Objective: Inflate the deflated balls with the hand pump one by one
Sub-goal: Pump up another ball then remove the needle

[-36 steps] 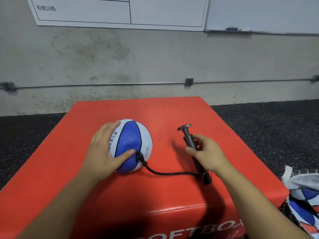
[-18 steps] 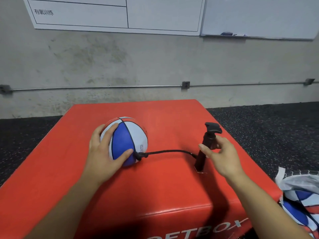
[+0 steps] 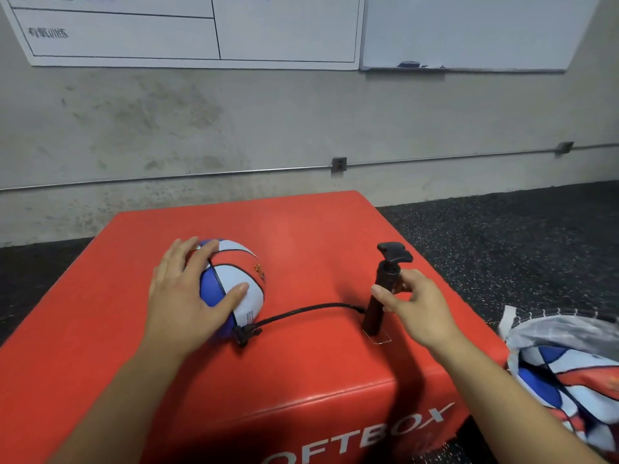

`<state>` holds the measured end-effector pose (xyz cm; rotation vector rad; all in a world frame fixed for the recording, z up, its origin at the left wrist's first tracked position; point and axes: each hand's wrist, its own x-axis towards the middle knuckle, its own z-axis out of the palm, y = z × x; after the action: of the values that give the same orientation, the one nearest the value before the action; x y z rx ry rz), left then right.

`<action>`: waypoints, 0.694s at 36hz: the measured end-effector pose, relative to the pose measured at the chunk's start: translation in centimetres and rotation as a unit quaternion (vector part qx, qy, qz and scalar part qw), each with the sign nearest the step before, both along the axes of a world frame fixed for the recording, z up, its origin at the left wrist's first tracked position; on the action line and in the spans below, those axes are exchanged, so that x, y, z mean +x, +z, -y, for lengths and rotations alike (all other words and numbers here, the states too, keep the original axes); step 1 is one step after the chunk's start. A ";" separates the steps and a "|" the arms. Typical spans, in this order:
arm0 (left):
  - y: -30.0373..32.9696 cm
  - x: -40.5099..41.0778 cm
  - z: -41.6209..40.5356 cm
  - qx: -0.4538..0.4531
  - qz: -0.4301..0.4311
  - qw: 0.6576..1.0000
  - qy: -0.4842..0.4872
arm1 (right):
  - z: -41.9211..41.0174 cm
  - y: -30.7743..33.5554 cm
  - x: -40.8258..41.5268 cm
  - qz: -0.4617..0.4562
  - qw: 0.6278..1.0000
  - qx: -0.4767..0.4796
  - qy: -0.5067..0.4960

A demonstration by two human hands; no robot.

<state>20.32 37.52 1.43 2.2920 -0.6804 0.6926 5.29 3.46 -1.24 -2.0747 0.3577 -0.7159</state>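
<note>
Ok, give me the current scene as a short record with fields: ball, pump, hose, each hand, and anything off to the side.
ball: red, white and blue ball on the red box
pump: black hand pump standing upright on the box, handle at top
hose: black hose running from pump base to the ball
left hand: left hand spread over the ball, steadying it
right hand: right hand at the pump barrel; grip unclear
side: mesh bag of balls on the floor, right

Both forearms bare to each hand, no sleeves visible.
</note>
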 end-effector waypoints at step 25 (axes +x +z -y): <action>-2.4 0.1 7.0 -0.008 -0.056 0.998 -0.023 | 3.4 0.0 -1.6 0.006 0.998 0.016 -0.055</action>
<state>20.47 30.55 -0.98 2.2741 -0.6685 0.5414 3.65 0.11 -1.22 -2.0323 0.4757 -0.7826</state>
